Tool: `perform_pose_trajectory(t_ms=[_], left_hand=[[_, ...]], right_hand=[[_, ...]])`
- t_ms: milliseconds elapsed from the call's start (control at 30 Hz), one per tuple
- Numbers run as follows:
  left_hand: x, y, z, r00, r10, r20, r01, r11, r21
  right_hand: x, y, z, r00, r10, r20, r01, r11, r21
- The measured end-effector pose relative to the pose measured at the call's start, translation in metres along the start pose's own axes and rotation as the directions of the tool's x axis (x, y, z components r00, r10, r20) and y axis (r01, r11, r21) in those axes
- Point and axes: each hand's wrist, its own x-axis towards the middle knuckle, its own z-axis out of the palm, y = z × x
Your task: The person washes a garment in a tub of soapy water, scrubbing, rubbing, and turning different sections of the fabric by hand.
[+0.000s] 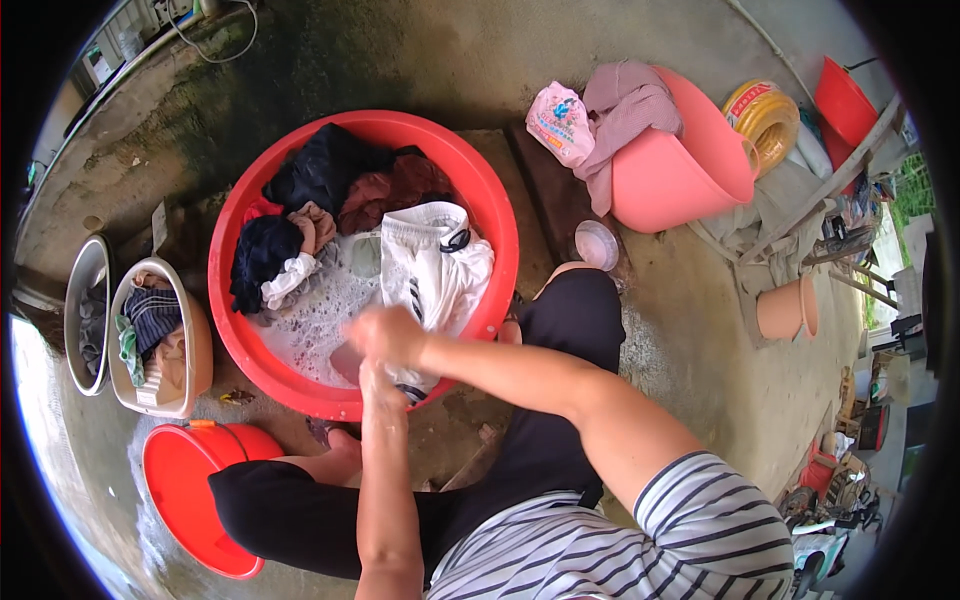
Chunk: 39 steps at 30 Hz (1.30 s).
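Over the near edge of a large red basin (505,215), my right hand (388,335) is closed and smeared by motion. What it holds, if anything, I cannot make out. My left hand (372,380) meets it from below, its fingers mostly hidden. A grey-brown patch (346,363) shows beside both hands; its kind is unclear. White shorts with a dark waist detail (425,255) lie against the basin's right side, close to my hands. Foamy water (315,320) fills the front left, with dark clothes (325,165) and a maroon garment (395,192) heaped behind.
Left of the basin stand a beige tub of clothes (201,350) and a grey tub (75,345). A red bucket (180,490) is by my left knee. At right are a pink bucket (660,185) with a mauve garment (630,100), a small bowl (597,245) and a yellow hose coil (768,130).
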Motion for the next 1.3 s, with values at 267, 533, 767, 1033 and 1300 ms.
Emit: perform_pose_trajectory(t_ms=[267, 533, 767, 1033, 1300], left_hand=[[0.015, -0.009, -0.005, 0.979, 0.175, -0.11, -0.182, 0.981, -0.062], [0.004, -0.007, 0.017, 0.989, 0.031, -0.146, -0.051, 0.99, -0.132], [0.008, -0.021, 0.018, 0.993, 0.049, -0.112, -0.049, 0.999, 0.003], [0.035, -0.029, -0.025, 0.727, 0.672, 0.14, -0.319, 0.511, -0.798], [0.019, 0.033, -0.017, 0.841, 0.359, -0.405, -0.396, 0.918, -0.006]], right_hand=[[-0.001, 0.007, -0.003, 0.994, 0.102, -0.049, -0.108, 0.983, -0.15], [-0.024, 0.002, 0.019, 0.99, -0.092, -0.109, 0.076, 0.986, -0.145], [0.011, 0.035, -0.023, 0.972, 0.209, -0.11, -0.232, 0.935, -0.267], [-0.026, 0.003, 0.04, 0.883, -0.447, -0.141, 0.425, 0.891, -0.161], [0.004, 0.032, -0.017, 0.92, 0.351, 0.173, -0.368, 0.926, 0.081]])
